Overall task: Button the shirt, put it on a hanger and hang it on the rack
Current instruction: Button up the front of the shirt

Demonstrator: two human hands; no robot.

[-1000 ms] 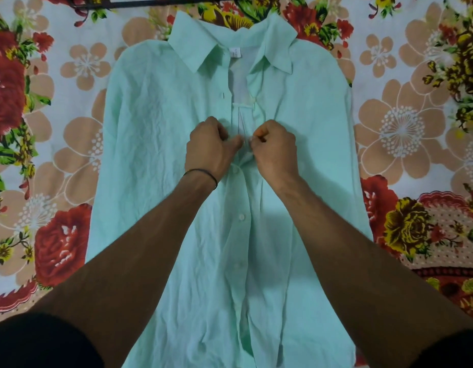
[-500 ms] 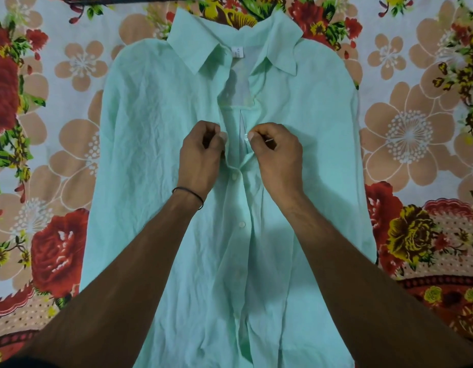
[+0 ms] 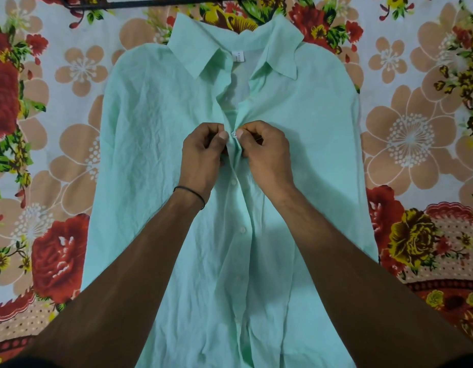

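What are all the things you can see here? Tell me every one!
shirt: one, mint green, lying flat on the sheet.
buttons: at least three, white, down the shirt front.
label: one, white, at the top of the shirt.
sheet: one, red, peach and yellow flowers, under the shirt.
bar: one, dark, along the top edge.
wristband: one, black, on the left wrist.
left hand: one, pinching the shirt front.
right hand: one, pinching the shirt front.

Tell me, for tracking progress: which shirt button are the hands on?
The highest visible button, between the thumbs of the left hand and right hand; the others lie lower down the shirt, untouched.
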